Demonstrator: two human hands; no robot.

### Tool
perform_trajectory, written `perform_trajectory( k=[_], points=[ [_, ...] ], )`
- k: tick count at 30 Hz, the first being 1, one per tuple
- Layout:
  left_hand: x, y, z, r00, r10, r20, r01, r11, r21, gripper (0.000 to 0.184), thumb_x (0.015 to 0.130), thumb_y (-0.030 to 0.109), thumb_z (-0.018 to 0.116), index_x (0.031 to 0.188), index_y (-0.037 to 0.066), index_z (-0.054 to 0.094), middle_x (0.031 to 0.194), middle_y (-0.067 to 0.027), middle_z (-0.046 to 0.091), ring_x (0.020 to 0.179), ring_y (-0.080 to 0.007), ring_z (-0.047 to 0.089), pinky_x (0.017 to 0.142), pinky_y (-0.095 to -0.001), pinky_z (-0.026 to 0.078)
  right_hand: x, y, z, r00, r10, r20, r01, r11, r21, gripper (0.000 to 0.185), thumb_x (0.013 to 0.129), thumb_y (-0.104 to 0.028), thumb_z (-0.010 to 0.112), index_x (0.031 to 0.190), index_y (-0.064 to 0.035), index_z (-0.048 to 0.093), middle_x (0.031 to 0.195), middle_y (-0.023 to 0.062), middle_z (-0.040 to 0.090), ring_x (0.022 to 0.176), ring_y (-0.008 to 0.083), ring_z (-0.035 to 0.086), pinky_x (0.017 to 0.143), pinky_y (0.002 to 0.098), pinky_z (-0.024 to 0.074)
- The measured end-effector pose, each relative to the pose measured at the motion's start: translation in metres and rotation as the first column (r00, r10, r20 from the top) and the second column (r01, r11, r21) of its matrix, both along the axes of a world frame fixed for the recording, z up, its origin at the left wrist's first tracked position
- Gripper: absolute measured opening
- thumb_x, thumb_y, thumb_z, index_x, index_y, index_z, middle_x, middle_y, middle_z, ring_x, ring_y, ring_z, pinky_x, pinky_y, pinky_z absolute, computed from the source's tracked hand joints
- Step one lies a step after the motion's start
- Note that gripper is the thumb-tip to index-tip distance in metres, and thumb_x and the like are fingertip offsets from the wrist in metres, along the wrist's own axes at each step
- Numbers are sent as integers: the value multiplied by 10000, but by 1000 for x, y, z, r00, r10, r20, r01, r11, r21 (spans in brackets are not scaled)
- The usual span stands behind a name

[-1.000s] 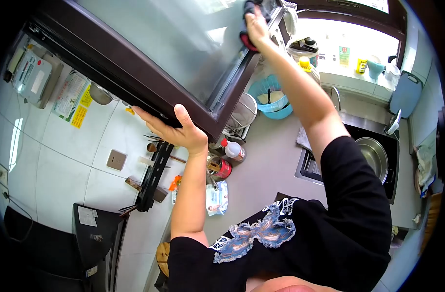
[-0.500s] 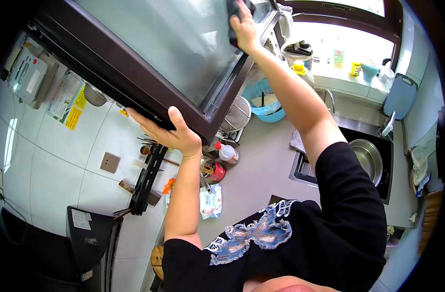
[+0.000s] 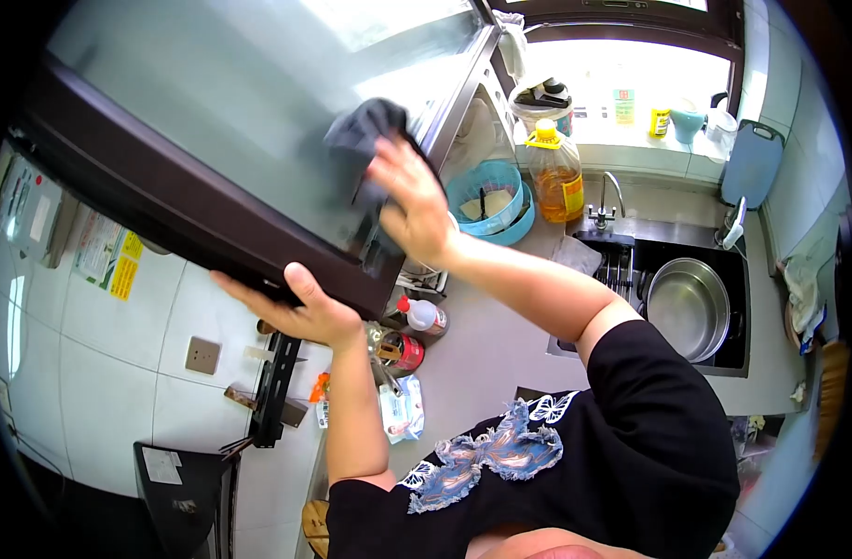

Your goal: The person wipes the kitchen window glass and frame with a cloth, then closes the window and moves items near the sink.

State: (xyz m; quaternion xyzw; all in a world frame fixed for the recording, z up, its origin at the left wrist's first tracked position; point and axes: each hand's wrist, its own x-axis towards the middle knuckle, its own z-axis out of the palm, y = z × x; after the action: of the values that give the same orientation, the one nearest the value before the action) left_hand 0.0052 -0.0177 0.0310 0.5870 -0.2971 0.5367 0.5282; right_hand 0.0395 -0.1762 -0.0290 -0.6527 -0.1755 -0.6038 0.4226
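Note:
A glass pane (image 3: 230, 112) in a dark brown frame (image 3: 193, 205) hangs tilted across the upper left. My left hand (image 3: 300, 307) is spread against the frame's lower edge, thumb and fingers apart, holding nothing else. Against the glass near the frame's lower right corner, my right hand (image 3: 412, 200) presses a dark cloth (image 3: 370, 130). The cloth is bunched and somewhat blurred, and part of it is hidden behind the fingers.
Blue basins (image 3: 500, 200) and an oil bottle (image 3: 556, 177) stand on the counter (image 3: 482, 326) beyond my right forearm. Right of them, a steel pot (image 3: 688, 309) sits in the sink. A knife rack (image 3: 275, 391) is on the tiled wall at the left.
My right hand has moved with the cloth from the top of the pane down and left toward its lower corner. My left hand stays at the frame edge. The camera view has shifted a little.

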Motion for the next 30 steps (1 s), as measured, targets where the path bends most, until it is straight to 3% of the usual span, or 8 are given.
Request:
perform_trajectory(
  k=[6, 12, 14, 17, 19, 23, 27, 30],
  points=[
    [2, 3, 2, 999, 25, 30, -28, 996, 80, 744, 1019, 314, 503, 1576, -72, 197, 1623, -237, 242, 1450, -308, 354, 1176, -422, 299, 108, -152, 8, 956, -192, -220, 244, 940, 238, 645, 861, -148, 512, 1469, 50, 430, 1528, 252, 430, 1456, 365, 366, 1227, 394, 260],
    [1, -3, 0, 980, 196, 42, -200, 974, 106, 730, 1038, 379, 423, 1575, -68, 208, 1617, -231, 253, 1465, -304, 333, 1187, -420, 278, 219, -319, 0, 716, -512, -475, 586, 810, 10, 561, 900, -287, 474, 1374, 9, 527, 1358, 263, 582, 1266, 402, 548, 1099, 457, 407],
    [-1, -4, -1, 967, 255, 10, -255, 961, 108, 734, 1037, 406, 412, 1568, -68, 232, 1597, -233, 284, 1445, -309, 355, 1183, -426, 284, 235, -349, 2, 685, -466, -560, 577, 816, 27, 494, 892, -293, 480, 1299, -36, 593, 1274, 264, 633, 1218, 403, 583, 1069, 472, 427],
    [0, -6, -1, 966, 259, 22, -260, 960, 101, 739, 1035, 432, 409, 1561, -65, 259, 1572, -234, 319, 1424, -312, 377, 1167, -422, 300, 216, -369, -1, 616, -42, -787, 348, 910, 224, 560, 937, -250, 530, 1446, -20, 487, 1523, 244, 422, 1415, 383, 392, 1178, 415, 325],
    [2, 2, -5, 973, 229, 12, -229, 967, 113, 746, 1032, 445, 425, 1555, -65, 274, 1561, -224, 336, 1410, -308, 391, 1157, -419, 314, 245, -404, -27, 661, -443, -606, 516, 854, -62, 519, 894, -291, 469, 1359, -93, 586, 1261, 263, 645, 1201, 415, 599, 1055, 446, 438],
    [9, 8, -9, 1000, 7, -28, -7, 1000, 25, 730, 1029, 390, 504, 1549, -61, 262, 1541, -193, 373, 1355, -280, 440, 1137, -406, 344, 195, -296, -53, 861, -181, -475, 375, 857, 355, 533, 903, -244, 442, 1384, -41, 550, 1286, 266, 627, 1205, 438, 579, 1072, 450, 416],
    [12, 15, -9, 999, -35, -16, 35, 999, 28, 699, 1034, 342, 521, 1548, -54, 262, 1517, -207, 395, 1341, -276, 450, 1133, -394, 350, 137, -175, -78, 963, -86, -254, 184, 900, 395, 607, 910, -152, 442, 1493, 19, 434, 1492, 223, 505, 1341, 352, 519, 1126, 383, 375],
    [18, 18, -11, 1000, -16, -1, 16, 999, -37, 795, 977, 509, 597, 1522, -23, 368, 1291, -177, 509, 1129, -277, 527, 968, -382, 425, 55, -54, -84, 969, 242, -48, -163, 774, 612, 582, 890, -64, 464, 1449, 101, 459, 1417, 170, 553, 1253, 237, 543, 1088, 291, 383]
  ],
)
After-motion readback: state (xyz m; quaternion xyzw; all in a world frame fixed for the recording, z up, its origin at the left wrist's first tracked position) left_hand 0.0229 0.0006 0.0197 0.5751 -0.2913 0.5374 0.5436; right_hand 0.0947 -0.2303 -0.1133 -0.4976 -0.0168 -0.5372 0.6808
